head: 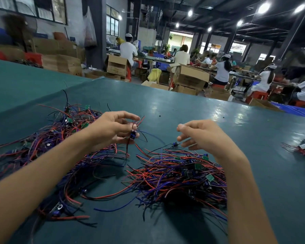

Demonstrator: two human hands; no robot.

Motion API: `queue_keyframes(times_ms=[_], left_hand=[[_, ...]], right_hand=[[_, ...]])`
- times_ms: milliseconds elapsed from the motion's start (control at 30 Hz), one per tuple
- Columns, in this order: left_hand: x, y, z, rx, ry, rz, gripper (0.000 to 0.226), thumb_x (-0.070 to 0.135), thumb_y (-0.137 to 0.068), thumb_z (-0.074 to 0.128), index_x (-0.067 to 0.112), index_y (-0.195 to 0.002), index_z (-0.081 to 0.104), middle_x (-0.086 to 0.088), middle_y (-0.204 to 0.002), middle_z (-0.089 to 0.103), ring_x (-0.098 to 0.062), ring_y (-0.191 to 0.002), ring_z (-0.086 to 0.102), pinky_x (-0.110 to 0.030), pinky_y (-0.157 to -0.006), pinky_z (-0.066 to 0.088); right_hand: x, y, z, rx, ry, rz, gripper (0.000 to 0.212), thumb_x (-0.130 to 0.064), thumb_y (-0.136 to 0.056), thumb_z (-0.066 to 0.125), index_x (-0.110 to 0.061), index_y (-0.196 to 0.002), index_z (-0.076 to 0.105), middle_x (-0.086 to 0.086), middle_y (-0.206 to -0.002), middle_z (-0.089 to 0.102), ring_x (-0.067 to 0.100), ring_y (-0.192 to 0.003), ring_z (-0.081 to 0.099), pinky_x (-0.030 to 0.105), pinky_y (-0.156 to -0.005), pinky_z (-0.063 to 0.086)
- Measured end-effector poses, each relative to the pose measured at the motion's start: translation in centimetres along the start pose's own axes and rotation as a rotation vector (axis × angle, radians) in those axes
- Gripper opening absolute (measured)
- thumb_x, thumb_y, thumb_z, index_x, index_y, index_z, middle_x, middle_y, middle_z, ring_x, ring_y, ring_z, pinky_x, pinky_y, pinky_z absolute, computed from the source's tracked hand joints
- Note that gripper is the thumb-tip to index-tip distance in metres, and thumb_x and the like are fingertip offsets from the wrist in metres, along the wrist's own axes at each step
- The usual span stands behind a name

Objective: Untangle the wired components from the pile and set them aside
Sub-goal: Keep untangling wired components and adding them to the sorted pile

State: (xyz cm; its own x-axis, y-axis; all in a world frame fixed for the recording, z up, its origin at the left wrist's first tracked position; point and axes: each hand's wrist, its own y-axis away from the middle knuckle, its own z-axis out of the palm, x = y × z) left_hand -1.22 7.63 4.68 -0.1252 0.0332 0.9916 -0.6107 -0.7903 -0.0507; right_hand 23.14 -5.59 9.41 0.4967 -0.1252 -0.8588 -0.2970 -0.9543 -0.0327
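Teal-green covering lay over the bench [183,111], seen in the head view, the only one. Two tangles of red, purple and black wire with small green boards and dark blue parts lay on it. The left pile [42,143] spread toward the left edge of the bench. The right pile [180,175] sat nearer the middle, toward the near edge, with a strip of bare bench between the two.

The left hand [111,128] was raised above the inner side of the left pile. Its grip was clamped on a wired component [133,135], a small blue part pinched between thumb and fingers. Red and black leads fanned out above the fingers, and one dark lead hung down toward the wires below.

The right hand [202,136] hovered over the far side of the right pile. Its grip was apart, fingers loosely bent and holding nothing. Just beside its fingertips lay a loose component [174,144] with a thin black lead, at the far rim of that pile.

A small bundle [303,148] of red-wired parts lay well apart, by the right edge of the bench. Beyond the far edge stood cardboard boxes [190,76] and seated people [222,71] at other benches.
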Motion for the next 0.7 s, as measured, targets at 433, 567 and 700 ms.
queue_keyframes(times_ms=[433, 567, 700], left_hand=[[-6.1, 0.8, 3.3, 0.137, 0.785, 0.053, 0.02, 0.013, -0.084, 0.065, 0.011, -0.105, 0.065, -0.005, -0.084, 0.07, -0.011, -0.075, 0.07, -0.02, -0.059, 0.057], [-7.1, 2.1, 4.4, 0.121, 0.598, 0.115, 0.015, 0.008, -0.085, 0.065, 0.01, -0.1, 0.064, 0.001, -0.076, 0.071, -0.009, -0.062, 0.068, -0.022, -0.054, 0.054], [-6.8, 2.6, 4.2, 0.135, 0.584, 0.191, 0.01, 0.012, -0.086, 0.066, 0.016, -0.095, 0.069, 0.001, -0.084, 0.071, -0.009, -0.075, 0.068, -0.022, -0.053, 0.05]], right_hand=[[-0.1, -0.6, 6.0, -0.361, 0.004, -0.073, 0.017, -0.025, -0.089, 0.077, -0.02, -0.105, 0.078, 0.012, -0.086, 0.077, 0.017, -0.073, 0.066, 0.035, -0.075, 0.056], [0.0, -0.7, 8.4, -0.355, -0.198, -0.089, 0.025, -0.032, -0.084, 0.079, -0.024, -0.108, 0.078, 0.003, -0.071, 0.067, 0.015, -0.062, 0.061, 0.031, -0.065, 0.057], [0.0, -0.8, 9.1, -0.311, -0.433, -0.078, 0.038, -0.029, -0.069, 0.085, -0.016, -0.104, 0.08, 0.01, -0.076, 0.068, 0.016, -0.052, 0.053, 0.028, -0.053, 0.05]])
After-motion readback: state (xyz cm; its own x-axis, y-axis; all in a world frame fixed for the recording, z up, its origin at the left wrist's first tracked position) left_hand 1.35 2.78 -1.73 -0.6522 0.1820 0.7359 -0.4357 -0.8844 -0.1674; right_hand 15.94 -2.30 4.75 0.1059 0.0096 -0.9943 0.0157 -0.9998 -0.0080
